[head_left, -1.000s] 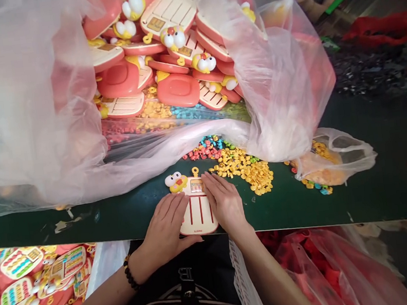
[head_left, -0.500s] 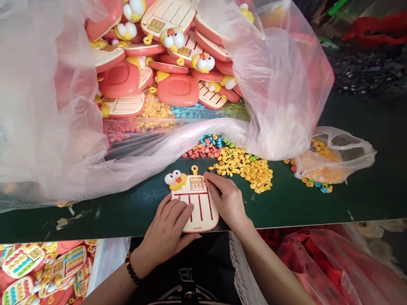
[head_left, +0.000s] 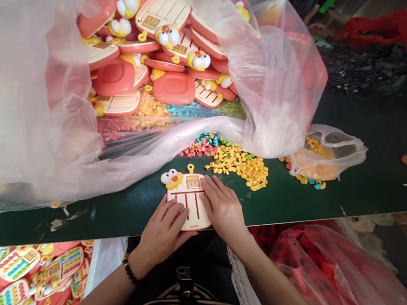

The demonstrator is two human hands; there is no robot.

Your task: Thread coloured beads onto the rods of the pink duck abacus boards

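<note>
Covering the toy's [head_left: 192, 205] edge, the right hand [head_left: 226, 211] has open tabletop [head_left: 294, 206] rightward.

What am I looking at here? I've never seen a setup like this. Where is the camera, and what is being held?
There is no machine: these are a person's bare hands, seen from a camera worn on the head, looking forward and down. The left hand and right hand rest on opposite sides of a cream toy board with a big-eyed yellow head; how firmly they grip is unclear. On the green table, beyond the board, lie small coloured pieces, many yellow. Behind them, a large plastic bag holds similar boards.
</note>
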